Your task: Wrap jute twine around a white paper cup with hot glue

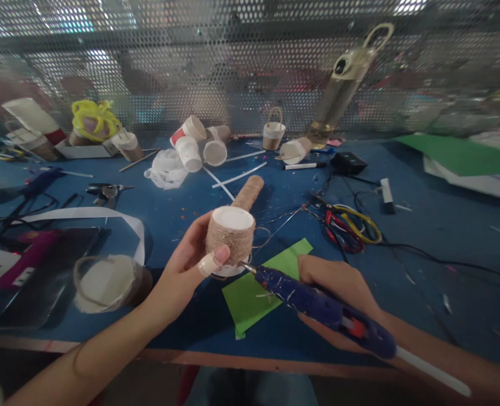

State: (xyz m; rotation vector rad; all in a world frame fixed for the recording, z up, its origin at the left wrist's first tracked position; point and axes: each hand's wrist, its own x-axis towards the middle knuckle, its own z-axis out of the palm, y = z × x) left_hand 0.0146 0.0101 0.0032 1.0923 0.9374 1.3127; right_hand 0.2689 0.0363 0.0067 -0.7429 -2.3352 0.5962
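The right forearm (427, 338) slants in from the near right, the right hand (343, 280) wrapped round a glue gun (317, 306), its tip at the near-centre cup (231, 239) that the left hand (186, 264) clasps, thumb in front.

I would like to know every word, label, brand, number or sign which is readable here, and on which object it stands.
No text can be read with certainty.
Blue glue gun in the right hand: pale specks, no legible lettering.
Bottle: a dark mark near its top, too small to read.
Stacked paper cups: a red area, no readable letters.
Marker: too small to read.
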